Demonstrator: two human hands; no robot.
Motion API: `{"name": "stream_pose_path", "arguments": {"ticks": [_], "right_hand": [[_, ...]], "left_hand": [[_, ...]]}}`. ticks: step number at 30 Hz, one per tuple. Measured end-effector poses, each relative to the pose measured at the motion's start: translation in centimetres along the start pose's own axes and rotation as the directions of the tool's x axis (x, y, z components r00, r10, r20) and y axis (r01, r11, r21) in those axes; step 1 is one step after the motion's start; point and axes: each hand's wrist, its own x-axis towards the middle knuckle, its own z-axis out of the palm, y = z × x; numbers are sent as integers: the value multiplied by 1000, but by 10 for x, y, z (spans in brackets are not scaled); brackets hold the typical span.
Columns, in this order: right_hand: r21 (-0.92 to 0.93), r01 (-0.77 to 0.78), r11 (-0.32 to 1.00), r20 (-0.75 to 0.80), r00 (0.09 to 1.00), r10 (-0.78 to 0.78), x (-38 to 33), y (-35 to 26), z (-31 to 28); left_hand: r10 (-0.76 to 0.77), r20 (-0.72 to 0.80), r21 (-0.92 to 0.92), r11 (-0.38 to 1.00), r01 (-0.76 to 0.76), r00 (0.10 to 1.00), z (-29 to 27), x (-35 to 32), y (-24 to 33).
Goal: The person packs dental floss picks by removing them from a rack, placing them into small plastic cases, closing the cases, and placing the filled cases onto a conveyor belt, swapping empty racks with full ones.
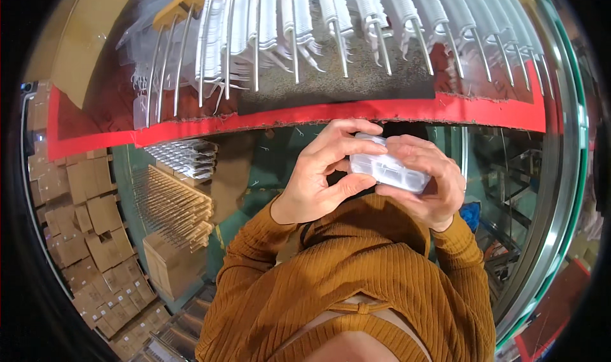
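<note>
Between my two hands, just in front of the table's near edge, is a small clear plastic box (389,172), slightly tilted. Its contents are too blurred to make out. My left hand (321,171) grips its left end, fingers over the top and thumb along the near side. The other end sits in my right hand (436,174), with fingers bent over the top and thumb underneath. Beyond them, rows of thin white plastic pieces (334,12) are threaded on metal rods (386,50) that point toward me.
The table has a red edge strip (305,112) and a dark mat (356,85). At lower left stand wooden racks with rods (184,203) and many cardboard boxes (105,219). A metal and glass frame (560,228) runs along the right. White bits lie on the green floor (280,152).
</note>
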Motion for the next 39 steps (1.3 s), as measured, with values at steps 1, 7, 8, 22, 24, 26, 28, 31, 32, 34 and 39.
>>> {"name": "stream_pose_path", "arguments": {"ticks": [1,7,8,22,24,26,28,31,32,34,39], "right_hand": [[-3,-1,1000,-7,1000,1,-1,0,0],[30,-9,1000,-43,999,10,2,-2,-14],[9,-2,1000,-29,1000,2,1,-2,-18],[-676,-530,512,-445,847,291,-124,-71,-162],[-594,-745,304,-764,640,76,-164,-83,-222],[-274,-876,396,-960,275,-55,-229,-105,-300],[-127,-965,228,-963,66,-260,-234,-103,-376],[-55,-992,-110,-959,83,-272,-265,-77,-444],[-32,-951,-307,-991,71,-115,-269,-58,-458],[-85,-809,-581,-996,57,67,-264,-37,-468],[-426,-844,-326,-899,436,48,-177,-43,-416]], "left_hand": [[-24,-6,-3,1000,24,1000,2,2,3],[149,41,271,950,-154,988,9,14,5],[151,57,268,950,-161,987,11,16,4],[-143,357,81,989,122,923,159,27,3],[90,378,85,988,-132,921,169,23,9],[88,416,173,969,-174,905,159,20,14],[35,251,159,984,-77,967,125,63,22],[-82,-282,107,987,117,956,70,50,21],[-15,-392,157,984,83,920,36,36,15],[125,-571,368,923,116,812,-27,3,10],[170,-864,221,974,54,475,-49,-7,18]]}}
